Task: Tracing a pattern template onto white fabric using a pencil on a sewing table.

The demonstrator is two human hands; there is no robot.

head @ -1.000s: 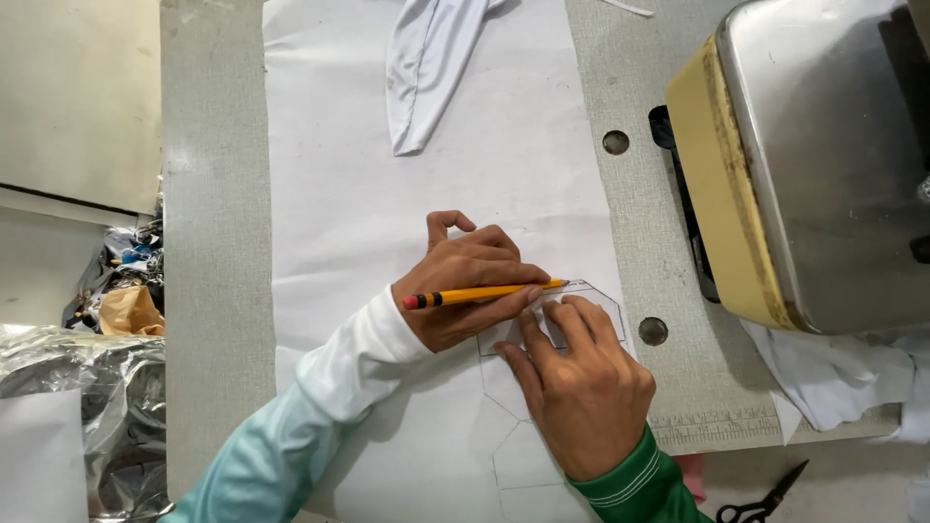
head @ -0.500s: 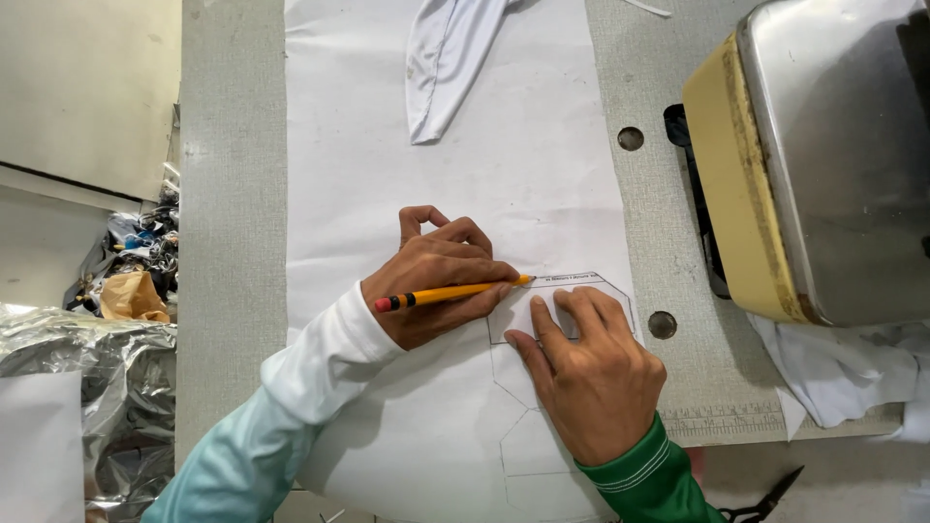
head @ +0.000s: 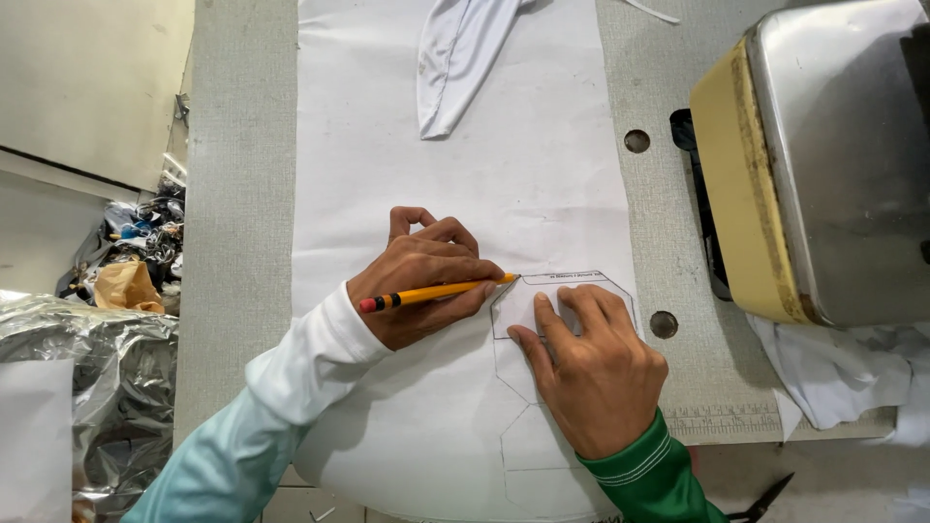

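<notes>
Shifted slightly toward 3 o'clock since a second ago, both hands remain over the white paper sheet [head: 542,174] on the grey tabletop [head: 237,194]. Nearest, at 6 o'clock, the right hand [head: 591,363], in a green cuff, lies flat with fingers spread, pressing down a small clear polygon template [head: 562,300]. Just beside it at 9 o'clock, the left hand [head: 426,286], in a white sleeve, is closed around a yellow pencil [head: 436,292], its tip touching the template's upper left corner. Faint traced outlines [head: 518,426] show on the sheet toward 6 o'clock. Black scissors [head: 765,502] lie at 5 o'clock. Farther off, at 12 o'clock, white fabric [head: 465,58] rests on the sheet; a metal sewing machine [head: 833,165] stands at 2 o'clock.
</notes>
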